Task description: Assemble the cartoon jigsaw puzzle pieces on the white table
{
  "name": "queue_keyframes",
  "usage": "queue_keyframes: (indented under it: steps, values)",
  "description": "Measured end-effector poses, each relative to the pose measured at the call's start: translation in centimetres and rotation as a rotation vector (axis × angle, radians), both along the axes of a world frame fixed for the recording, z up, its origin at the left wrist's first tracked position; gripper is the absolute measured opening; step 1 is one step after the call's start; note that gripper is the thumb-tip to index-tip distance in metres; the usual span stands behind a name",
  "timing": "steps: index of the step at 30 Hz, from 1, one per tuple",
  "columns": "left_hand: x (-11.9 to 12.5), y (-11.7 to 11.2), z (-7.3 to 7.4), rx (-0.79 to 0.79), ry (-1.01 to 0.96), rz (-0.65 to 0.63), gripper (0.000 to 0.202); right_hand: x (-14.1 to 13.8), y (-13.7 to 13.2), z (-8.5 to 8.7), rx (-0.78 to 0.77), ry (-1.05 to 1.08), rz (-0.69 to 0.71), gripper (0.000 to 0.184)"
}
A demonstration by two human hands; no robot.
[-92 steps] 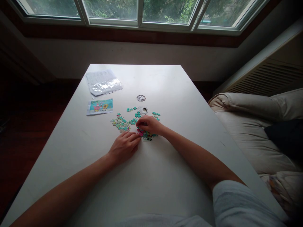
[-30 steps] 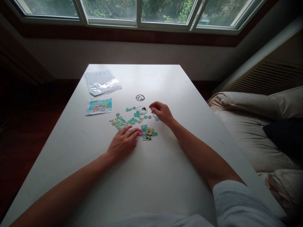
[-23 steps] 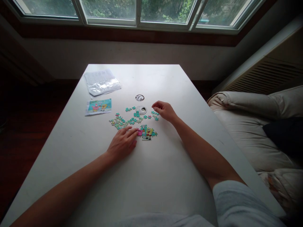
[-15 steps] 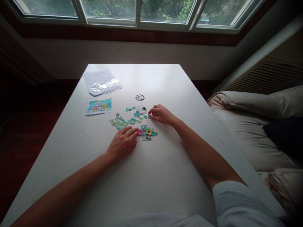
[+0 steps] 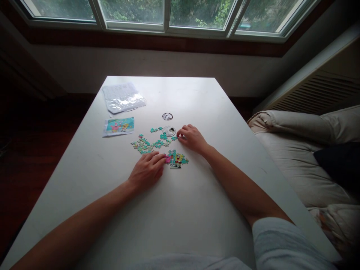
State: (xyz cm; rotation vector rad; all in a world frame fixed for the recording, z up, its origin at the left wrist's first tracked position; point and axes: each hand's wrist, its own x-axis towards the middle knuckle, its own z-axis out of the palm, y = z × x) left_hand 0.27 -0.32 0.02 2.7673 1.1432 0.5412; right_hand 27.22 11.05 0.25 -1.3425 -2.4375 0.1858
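A small joined patch of jigsaw puzzle (image 5: 176,159), pink, yellow and teal, lies mid-table. My left hand (image 5: 147,169) rests flat beside it, fingers stretched out, fingertips touching its left edge. Several loose teal pieces (image 5: 146,144) are scattered behind it. My right hand (image 5: 192,138) sits with curled fingers on the loose pieces at the right of the scatter, fingertips pinched down by a round lid (image 5: 169,131); what they hold is too small to make out.
A white table (image 5: 180,210) carries a cartoon reference picture (image 5: 119,125) and a clear plastic bag on paper (image 5: 123,98) at the back left. A second small round lid (image 5: 167,116) lies behind the first. A cushioned sofa (image 5: 303,157) stands at the right.
My right hand left the joined patch, reached back right to the loose pieces, then closed down on them near the round lid. My left hand stayed by the patch.
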Motion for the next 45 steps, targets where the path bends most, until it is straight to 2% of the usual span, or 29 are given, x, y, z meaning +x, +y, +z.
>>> queue_keyframes:
  steps: [6, 11, 14, 20, 24, 31, 39, 45]
  values:
    - [-0.4, 0.6, 0.2, -0.02, -0.041, 0.042, 0.033, -0.2, 0.1, -0.8, 0.029, 0.034, -0.019, 0.012]
    - [-2.6, 3.1, 0.6, -0.005, -0.106, 0.255, 0.026, 0.0, 0.1, -0.8, 0.004, 0.069, 0.014, 0.013]
    - [-4.6, 4.9, 0.9, -0.001, -0.139, 0.396, 0.029, 0.1, 0.1, -0.9, -0.001, 0.084, 0.019, 0.015]
    - [-8.2, 6.9, 1.3, 0.025, -0.098, 0.548, 0.029, 0.2, 0.4, -1.4, 0.001, 0.095, 0.021, 0.018]
    - [-9.0, 7.1, 1.5, -0.015, -0.064, 0.476, 0.028, 0.3, 0.5, -1.3, 0.002, 0.098, 0.019, 0.016]
    - [-8.8, 6.7, 2.0, -0.054, 0.0, 0.329, 0.024, 0.3, 0.4, -1.4, 0.0, 0.118, 0.014, 0.014]
    - [-8.1, 6.4, 2.2, -0.066, 0.045, 0.313, 0.02, 0.4, 0.5, -1.6, -0.006, 0.124, 0.011, 0.015]
    - [-8.3, 6.1, 3.0, -0.108, 0.102, 0.287, 0.022, 0.3, 0.5, -1.5, 0.004, 0.125, 0.015, 0.015]
